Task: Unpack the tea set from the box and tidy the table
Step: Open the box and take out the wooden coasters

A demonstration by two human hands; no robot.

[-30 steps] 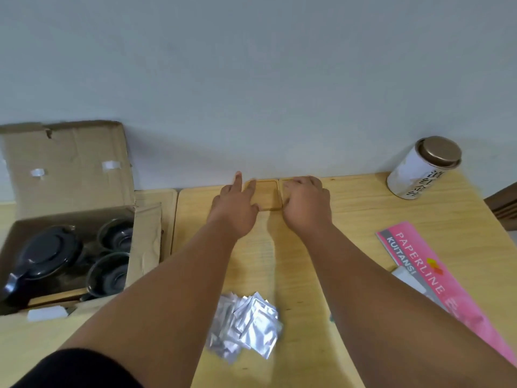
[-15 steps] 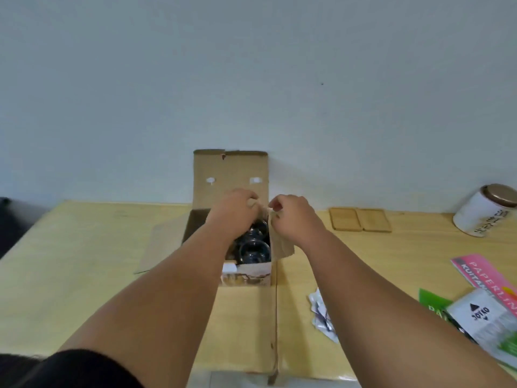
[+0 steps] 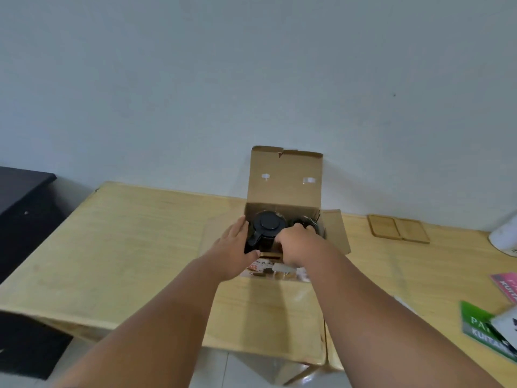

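Reaching into the box (image 3: 284, 189), left hand (image 3: 233, 243) spread bracing its side, right hand (image 3: 296, 243) curling around the teapot (image 3: 267, 228) for lifting.

Your two forearms are bare from the near edge of the view to the wrists, with no sleeve showing on either. Your left hand (image 3: 233, 247) and right hand (image 3: 298, 245) are bare as well: no gloves, rings, watch or bands that can be made out. The fingers look short and rounded, though the view is soft and fine detail is blurred.
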